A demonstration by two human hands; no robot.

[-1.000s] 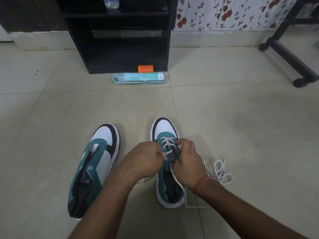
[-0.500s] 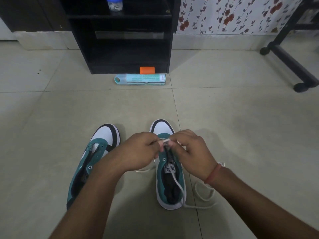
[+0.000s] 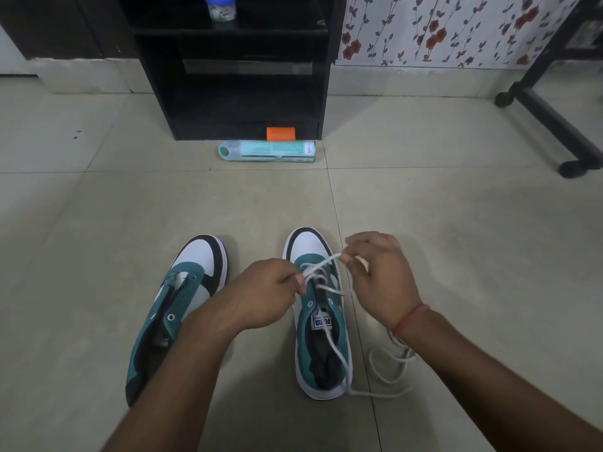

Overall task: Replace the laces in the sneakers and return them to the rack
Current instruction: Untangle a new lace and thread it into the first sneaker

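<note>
Unlaced sneaker (image 3: 177,316) left of laced sneaker (image 3: 321,324) (rack (image 3: 235,76) behind).

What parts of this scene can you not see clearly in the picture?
- Head view: the left hand covers the eyelets on its side of the right sneaker.
- The left forearm hides the heel of the left sneaker.
- The right wrist covers part of the loose lace.
- The jar on the rack is cut off by the top edge.

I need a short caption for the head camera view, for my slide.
Both hands thread a white lace through the right sneaker; the left sneaker waits unlaced.
</note>
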